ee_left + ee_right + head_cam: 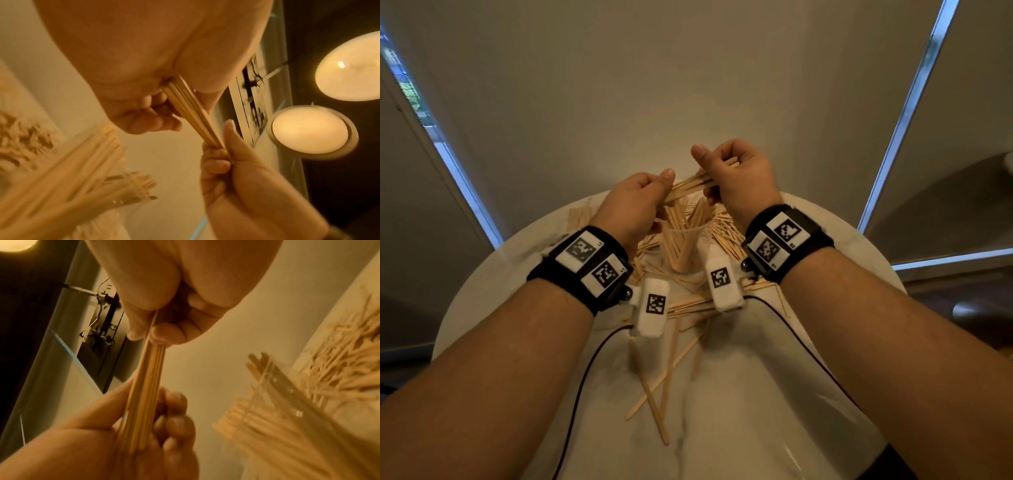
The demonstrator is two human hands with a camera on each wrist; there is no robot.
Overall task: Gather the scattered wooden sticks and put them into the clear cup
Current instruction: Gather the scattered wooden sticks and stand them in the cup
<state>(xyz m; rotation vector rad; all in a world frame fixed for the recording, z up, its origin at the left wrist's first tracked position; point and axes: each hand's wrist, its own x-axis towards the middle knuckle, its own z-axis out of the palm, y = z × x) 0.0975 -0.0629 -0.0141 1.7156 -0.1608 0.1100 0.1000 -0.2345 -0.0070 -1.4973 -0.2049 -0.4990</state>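
Both grips closed on one bundle of wooden sticks (693, 185), left hand (635, 202) and right hand (736, 178), above the clear cup (681, 246). Cup part-filled; many loose sticks (667, 363) around it on bench (774, 394).

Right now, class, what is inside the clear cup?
The cup holds many wooden sticks standing on end, their tops fanning above the rim. Its bottom is hidden behind the sticks and the wrist cameras, so whether anything else lies there cannot be seen.
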